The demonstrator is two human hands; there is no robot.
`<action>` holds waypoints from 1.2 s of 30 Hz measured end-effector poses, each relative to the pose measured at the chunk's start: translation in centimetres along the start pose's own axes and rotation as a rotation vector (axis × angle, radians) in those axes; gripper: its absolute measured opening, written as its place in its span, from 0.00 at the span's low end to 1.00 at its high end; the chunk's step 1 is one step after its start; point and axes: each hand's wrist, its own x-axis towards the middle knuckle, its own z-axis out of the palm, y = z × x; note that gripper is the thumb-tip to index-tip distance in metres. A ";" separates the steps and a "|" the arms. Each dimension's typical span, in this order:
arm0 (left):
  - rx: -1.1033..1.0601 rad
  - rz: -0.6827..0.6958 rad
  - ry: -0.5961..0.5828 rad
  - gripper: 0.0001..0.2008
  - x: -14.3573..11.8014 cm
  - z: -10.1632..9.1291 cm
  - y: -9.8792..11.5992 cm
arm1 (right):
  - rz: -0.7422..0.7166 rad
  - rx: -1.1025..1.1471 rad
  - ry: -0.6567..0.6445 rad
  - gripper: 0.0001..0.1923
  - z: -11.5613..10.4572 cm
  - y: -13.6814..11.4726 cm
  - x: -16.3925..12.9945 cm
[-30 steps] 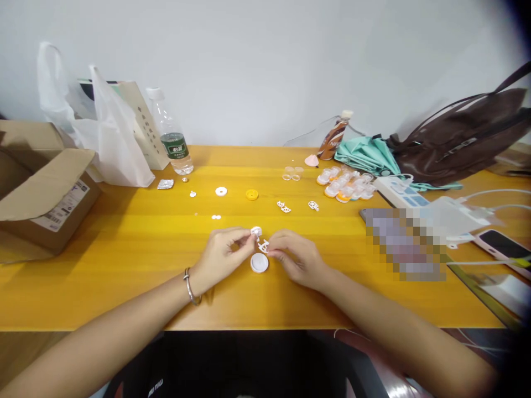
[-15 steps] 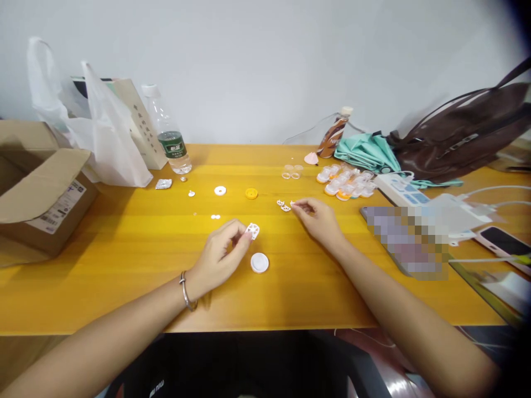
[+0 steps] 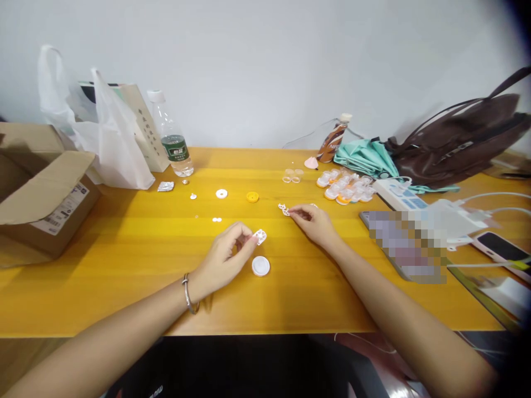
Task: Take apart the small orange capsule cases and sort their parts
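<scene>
Long yellow wooden bench (image 3: 124,260) spanning the frame from left to right against a pale wall. Open brown cardboard box (image 3: 39,193) at the left edge; white plastic carrier bag (image 3: 112,143) and clear plastic water bottle with a green label (image 3: 172,141) behind it, upper left. Dark brown leather handbag (image 3: 460,141) at upper right, resting beside a folded mint-green cloth (image 3: 365,155). White power strip (image 3: 400,193) just right of a cluster of small orange-and-clear plastic parts (image 3: 346,185).

Left hand (image 3: 226,257), centre of the frame, wrist bearing a thin silver bangle (image 3: 186,293): its grip is closed, thumb and forefinger pinching a small white openwork plastic wheel (image 3: 260,236) held just above the bench. Flat round white plastic cap (image 3: 260,266) lying on the bench just below and right of that hand.

Right hand (image 3: 315,224), right of centre: fingertips pinched together on a small white openwork plastic piece (image 3: 284,209) at bench level; whether it is lifted cannot be told.

Beyond the hands, toward the wall: small yellow plastic disc (image 3: 252,197) and small white plastic ring (image 3: 221,193).
</scene>
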 end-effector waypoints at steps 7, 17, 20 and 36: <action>-0.248 -0.125 -0.037 0.10 0.2 0.0 0.1 | 0.062 0.165 0.090 0.14 -0.2 -1.9 -0.9; -0.394 -0.243 -0.123 0.09 0.6 0.3 -0.1 | 0.009 0.660 -0.321 0.10 1.4 -7.6 -4.8; -0.370 -0.235 -0.110 0.10 0.4 0.4 -0.4 | 0.020 0.652 -0.296 0.09 1.7 -8.1 -5.4; 0.049 -0.115 -0.161 0.14 0.0 0.8 -0.6 | 0.134 0.806 -0.267 0.10 1.8 -8.9 -5.8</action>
